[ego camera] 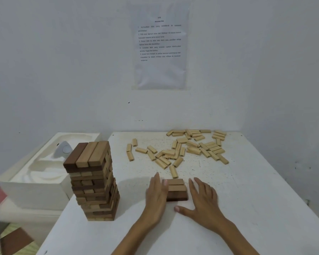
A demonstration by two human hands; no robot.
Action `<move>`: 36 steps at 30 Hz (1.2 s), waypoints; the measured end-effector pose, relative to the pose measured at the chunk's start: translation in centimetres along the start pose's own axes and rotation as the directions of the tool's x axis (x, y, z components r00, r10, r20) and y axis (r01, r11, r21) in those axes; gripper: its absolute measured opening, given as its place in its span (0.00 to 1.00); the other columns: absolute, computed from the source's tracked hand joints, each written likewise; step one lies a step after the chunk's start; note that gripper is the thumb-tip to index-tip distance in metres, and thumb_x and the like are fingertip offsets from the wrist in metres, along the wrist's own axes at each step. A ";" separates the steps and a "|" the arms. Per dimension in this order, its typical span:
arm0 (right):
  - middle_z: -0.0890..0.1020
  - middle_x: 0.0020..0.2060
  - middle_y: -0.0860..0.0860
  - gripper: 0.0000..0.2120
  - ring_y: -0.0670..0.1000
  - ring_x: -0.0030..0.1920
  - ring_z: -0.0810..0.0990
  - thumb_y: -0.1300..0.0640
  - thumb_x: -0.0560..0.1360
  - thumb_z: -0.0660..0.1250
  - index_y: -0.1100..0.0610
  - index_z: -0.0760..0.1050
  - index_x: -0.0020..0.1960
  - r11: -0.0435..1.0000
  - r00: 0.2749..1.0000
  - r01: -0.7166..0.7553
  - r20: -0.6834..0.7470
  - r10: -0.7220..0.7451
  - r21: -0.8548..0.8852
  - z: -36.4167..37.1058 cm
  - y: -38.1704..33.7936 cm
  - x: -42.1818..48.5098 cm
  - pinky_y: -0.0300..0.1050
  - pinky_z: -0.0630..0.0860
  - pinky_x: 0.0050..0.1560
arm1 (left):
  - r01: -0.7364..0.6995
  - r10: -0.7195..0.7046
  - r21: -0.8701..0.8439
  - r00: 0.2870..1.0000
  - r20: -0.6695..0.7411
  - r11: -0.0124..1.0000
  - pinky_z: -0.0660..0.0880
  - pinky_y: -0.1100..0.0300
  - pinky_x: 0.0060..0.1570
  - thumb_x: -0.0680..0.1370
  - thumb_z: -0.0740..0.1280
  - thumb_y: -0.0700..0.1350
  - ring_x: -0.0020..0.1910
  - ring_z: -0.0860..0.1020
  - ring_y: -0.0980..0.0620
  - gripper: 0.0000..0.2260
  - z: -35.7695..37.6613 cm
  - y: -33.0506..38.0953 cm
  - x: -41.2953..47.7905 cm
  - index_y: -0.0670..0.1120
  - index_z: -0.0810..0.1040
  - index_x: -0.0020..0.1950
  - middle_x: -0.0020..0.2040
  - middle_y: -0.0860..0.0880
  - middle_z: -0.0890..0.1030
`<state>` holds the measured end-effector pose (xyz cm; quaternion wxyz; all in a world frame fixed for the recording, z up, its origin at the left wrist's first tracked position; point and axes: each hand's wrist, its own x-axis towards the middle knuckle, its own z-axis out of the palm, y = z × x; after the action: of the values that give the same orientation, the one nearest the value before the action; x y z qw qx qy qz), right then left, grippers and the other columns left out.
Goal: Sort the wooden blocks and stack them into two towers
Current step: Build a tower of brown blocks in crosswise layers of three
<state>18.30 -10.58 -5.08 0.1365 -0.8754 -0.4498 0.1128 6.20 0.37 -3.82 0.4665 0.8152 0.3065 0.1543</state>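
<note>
Squaring the base layer of the second tower.

The three-block layer (176, 188) lies on the bench (247, 199), right of the tower (94, 181). My left grip (156, 196) and right grip (203, 199) flank its ends, fingers straight, clamping nothing. Next, I judge: fetch blocks from the far pile (182, 148) and lay them crosswise, gently.

The single wide-angle camera, worn on the head, looks forward and down across the white bench (247, 208) toward the wall (63, 70) and its printed sheet (160, 52). It sits close above the near edge: the left forearm (134, 234) and right forearm (236, 234) enter at the bottom, with the block tower (92, 181) at lower left.
</note>
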 end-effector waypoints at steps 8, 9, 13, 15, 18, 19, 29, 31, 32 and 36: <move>0.32 0.74 0.54 0.71 0.56 0.74 0.34 0.17 0.39 0.25 0.55 0.30 0.74 0.998 0.986 0.052 0.161 -0.045 -0.042 -0.2 -0.2 0.3 0.57 0.34 0.71 | -0.115 0.045 0.545 0.989 0.139 0.830 0.28 0.49 0.69 0.50 0.17 0.75 0.70 0.28 0.57 0.59 0.3 -1.6 -0.7 0.44 0.33 0.75 0.76 0.49 0.33; 0.33 0.74 0.54 0.71 0.56 0.74 0.34 0.17 0.39 0.26 0.55 0.31 0.75 0.997 0.985 0.064 0.162 -0.056 -0.045 -0.2 -0.1 0.3 0.57 0.35 0.71 | -0.111 0.045 0.545 0.990 0.134 0.831 0.28 0.49 0.69 0.50 0.18 0.75 0.71 0.29 0.57 0.59 0.3 -1.6 -0.6 0.45 0.34 0.75 0.76 0.50 0.34; 0.43 0.75 0.49 0.66 0.52 0.74 0.43 0.15 0.45 0.34 0.50 0.35 0.76 0.992 0.984 0.122 0.131 -0.122 0.002 -1.4 1.2 0.7 0.51 0.45 0.72 | -0.084 0.009 0.503 0.989 0.150 0.860 0.33 0.50 0.72 0.56 0.29 0.80 0.75 0.38 0.54 0.57 -0.8 -1.5 0.1 0.46 0.38 0.77 0.78 0.50 0.41; 0.50 0.73 0.46 0.64 0.49 0.72 0.48 0.15 0.47 0.42 0.46 0.38 0.76 0.987 0.984 0.133 0.107 -0.143 0.092 -2.1 1.9 1.4 0.48 0.50 0.70 | -0.102 0.011 0.474 0.982 0.190 0.874 0.38 0.52 0.72 0.66 0.49 0.77 0.76 0.42 0.53 0.50 -1.8 -1.0 0.6 0.47 0.40 0.77 0.77 0.50 0.45; 0.55 0.69 0.44 0.62 0.47 0.69 0.52 0.15 0.46 0.48 0.43 0.48 0.75 0.973 0.983 0.155 0.068 -0.168 0.170 -2.1 2.7 2.7 0.46 0.52 0.68 | -0.142 0.058 0.398 0.974 0.217 0.906 0.45 0.58 0.71 0.72 0.69 0.59 0.75 0.47 0.53 0.42 -3.0 -1.3 1.5 0.50 0.47 0.77 0.75 0.53 0.51; 0.57 0.68 0.43 0.60 0.46 0.67 0.54 0.15 0.46 0.48 0.41 0.53 0.74 0.968 0.983 0.165 0.043 -0.176 0.191 -1.9 2.8 3.0 0.44 0.52 0.66 | -0.156 0.081 0.379 0.975 0.206 0.912 0.47 0.61 0.69 0.72 0.70 0.57 0.74 0.49 0.53 0.40 -3.2 -1.5 1.9 0.51 0.51 0.76 0.74 0.55 0.54; 0.63 0.61 0.39 0.41 0.42 0.62 0.58 0.23 0.53 0.60 0.37 0.66 0.64 0.951 0.976 0.210 -0.107 -0.190 0.226 -0.9 3.2 3.4 0.43 0.56 0.63 | -0.223 0.177 0.321 0.970 0.166 0.921 0.50 0.64 0.62 0.61 0.64 0.68 0.66 0.56 0.61 0.35 -3.0 -2.9 3.1 0.60 0.65 0.66 0.63 0.62 0.63; 0.64 0.60 0.39 0.39 0.42 0.62 0.58 0.24 0.54 0.61 0.36 0.67 0.63 0.947 0.975 0.212 -0.111 -0.190 0.242 -0.9 3.2 3.2 0.43 0.57 0.63 | -0.242 0.199 0.337 0.967 0.157 0.910 0.50 0.65 0.61 0.62 0.63 0.68 0.66 0.56 0.61 0.35 -2.9 -3.1 3.0 0.60 0.65 0.67 0.63 0.62 0.63; 0.64 0.60 0.39 0.38 0.41 0.61 0.58 0.24 0.54 0.62 0.35 0.67 0.62 0.944 0.975 0.215 -0.114 -0.192 0.252 -0.9 3.2 3.1 0.43 0.57 0.62 | -0.249 0.207 0.343 0.966 0.156 0.906 0.50 0.65 0.61 0.62 0.63 0.69 0.66 0.57 0.61 0.35 -2.9 -3.1 2.9 0.60 0.65 0.67 0.63 0.62 0.63; 0.66 0.58 0.39 0.37 0.42 0.61 0.60 0.26 0.53 0.65 0.37 0.69 0.60 0.929 0.971 0.233 -0.127 -0.204 0.288 -1.0 3.2 2.5 0.43 0.61 0.62 | -0.245 0.193 0.308 0.963 0.188 0.920 0.51 0.61 0.66 0.60 0.64 0.70 0.66 0.57 0.61 0.32 -3.2 -2.8 2.4 0.64 0.65 0.63 0.63 0.62 0.64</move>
<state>22.47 -10.47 -5.42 0.3011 -0.7931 -0.5150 0.1225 5.33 5.16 -4.67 0.3264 0.9200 0.1977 0.0892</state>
